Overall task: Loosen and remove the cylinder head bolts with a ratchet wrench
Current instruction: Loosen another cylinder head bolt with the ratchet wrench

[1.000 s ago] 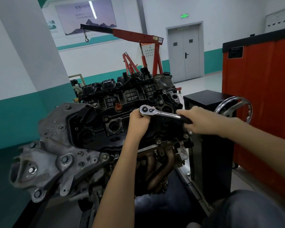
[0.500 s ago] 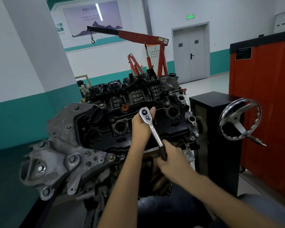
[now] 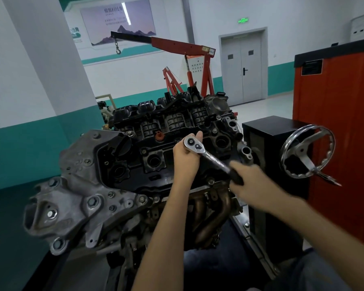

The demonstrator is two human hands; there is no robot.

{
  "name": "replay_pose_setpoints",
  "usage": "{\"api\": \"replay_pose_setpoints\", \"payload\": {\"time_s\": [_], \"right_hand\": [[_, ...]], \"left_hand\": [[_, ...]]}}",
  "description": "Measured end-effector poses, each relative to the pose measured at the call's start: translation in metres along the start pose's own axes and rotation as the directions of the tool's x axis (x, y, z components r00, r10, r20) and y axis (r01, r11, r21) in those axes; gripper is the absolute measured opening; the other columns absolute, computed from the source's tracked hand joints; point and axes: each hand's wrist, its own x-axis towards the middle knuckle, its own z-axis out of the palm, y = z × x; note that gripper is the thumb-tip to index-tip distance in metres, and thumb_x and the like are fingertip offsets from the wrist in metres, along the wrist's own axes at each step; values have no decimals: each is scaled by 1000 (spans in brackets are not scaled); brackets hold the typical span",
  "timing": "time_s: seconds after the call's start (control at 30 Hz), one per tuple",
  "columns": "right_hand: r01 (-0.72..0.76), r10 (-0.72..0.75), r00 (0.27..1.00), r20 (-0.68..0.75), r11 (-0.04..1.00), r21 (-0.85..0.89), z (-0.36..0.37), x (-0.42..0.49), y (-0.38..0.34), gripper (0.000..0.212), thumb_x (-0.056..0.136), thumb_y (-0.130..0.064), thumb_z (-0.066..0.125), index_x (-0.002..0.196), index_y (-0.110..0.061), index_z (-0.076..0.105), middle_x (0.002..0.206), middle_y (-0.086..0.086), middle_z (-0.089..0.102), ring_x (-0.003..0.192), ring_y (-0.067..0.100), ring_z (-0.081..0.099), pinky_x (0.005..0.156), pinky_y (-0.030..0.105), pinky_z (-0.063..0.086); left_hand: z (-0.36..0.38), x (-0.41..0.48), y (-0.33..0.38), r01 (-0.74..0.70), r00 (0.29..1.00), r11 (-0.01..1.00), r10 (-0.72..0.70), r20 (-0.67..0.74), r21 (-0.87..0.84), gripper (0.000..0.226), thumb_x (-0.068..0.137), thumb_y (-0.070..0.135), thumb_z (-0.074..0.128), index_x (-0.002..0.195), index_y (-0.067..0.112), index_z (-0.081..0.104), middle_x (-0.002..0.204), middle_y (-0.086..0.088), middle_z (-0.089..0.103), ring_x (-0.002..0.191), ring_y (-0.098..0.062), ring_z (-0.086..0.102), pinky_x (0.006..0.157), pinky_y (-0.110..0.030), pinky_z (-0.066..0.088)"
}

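A chrome ratchet wrench stands on the black cylinder head cover of an engine on a stand. My left hand cups the wrench's round head from below and holds it over a bolt, which is hidden under the head. My right hand grips the wrench's black handle, which points down and to the right. Several other bolts show along the cover's edges.
A grey mounting bracket juts out at the engine's left end. A chrome handwheel sticks out of a black cabinet to the right, close to my right hand. An orange tool cabinet and a red engine crane stand behind.
My right hand swung the handle from pointing right toward me, then partway back to the right. My left hand stayed on the ratchet head.
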Motion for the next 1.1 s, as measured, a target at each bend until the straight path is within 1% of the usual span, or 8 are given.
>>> {"api": "replay_pose_setpoints", "payload": {"time_s": [0.23, 0.43, 0.53, 0.63, 0.7, 0.8, 0.93, 1.1], "right_hand": [[-121, 162, 985, -66, 904, 409, 88, -19, -50, 21, 82, -6, 54, 86, -24, 42, 67, 1, 48, 48, 6, 48, 42, 12, 34], [38, -33, 980, 195, 999, -21, -25, 8, 3, 31, 83, -4, 58, 85, -33, 48, 70, -3, 56, 55, 8, 56, 50, 14, 44], [244, -140, 960, 241, 839, -487, -79, 54, 6, 19, 87, -15, 59, 99, -27, 51, 65, -11, 46, 52, 0, 47, 46, 15, 33], [303, -241, 953, 183, 729, -614, -81, 68, -4, 20, 87, -20, 59, 103, -23, 48, 61, -14, 36, 52, -1, 38, 46, 17, 24], [197, -168, 980, 103, 811, -551, -60, 49, 2, 20, 85, -21, 58, 95, -28, 42, 64, -10, 40, 56, 9, 48, 46, 23, 32], [-10, 12, 1000, 14, 991, -130, -3, 2, 4, 28, 81, -16, 59, 83, -29, 35, 69, 3, 50, 59, 20, 55, 52, 31, 47], [-101, 124, 990, -68, 958, 269, 77, -20, -38, 22, 82, -9, 56, 93, -21, 42, 63, -1, 49, 50, 6, 48, 41, 13, 35], [-44, 41, 999, 19, 981, 188, 47, -13, -25, 22, 80, -6, 55, 89, -21, 42, 65, 1, 50, 49, 6, 50, 43, 11, 34]], "left_hand": [[0, 3, 5, 58, 997, 996, -54, -59, 68, 48, 98, 19, 56, 58, 24, 31, 49, 11, 31, 54, -7, 33, 60, -24, 33], [-9, 8, 7, 19, 978, 992, -45, 205, 128, 56, 96, 22, 60, 46, 30, 35, 50, 14, 32, 51, -4, 30, 54, -14, 31], [-11, 9, 7, 12, 982, 990, -38, 183, 139, 49, 95, 9, 59, 48, 22, 50, 50, 17, 44, 53, 2, 42, 59, -9, 36], [-13, 4, 4, 67, 994, 994, -74, 77, 88, 38, 96, 14, 58, 60, 12, 44, 55, 15, 43, 60, -6, 41, 57, -11, 36], [-9, 1, 1, 96, 995, 995, -97, 18, 37, 35, 97, 17, 57, 67, 6, 45, 63, 9, 48, 62, -2, 49, 61, -6, 39], [6, -2, 3, 104, 992, 995, -104, -73, -7, 35, 97, 20, 58, 65, 24, 44, 68, 15, 43, 61, 6, 46, 63, -7, 39], [5, 1, 4, 79, 993, 995, -73, -95, 55, 47, 97, 19, 58, 61, 24, 28, 62, 10, 26, 61, -8, 27, 60, -25, 27], [-5, 4, 5, 72, 997, 991, -75, 21, 115, 49, 97, 22, 58, 61, 29, 26, 57, 14, 27, 54, -3, 27, 55, -17, 27]]}}
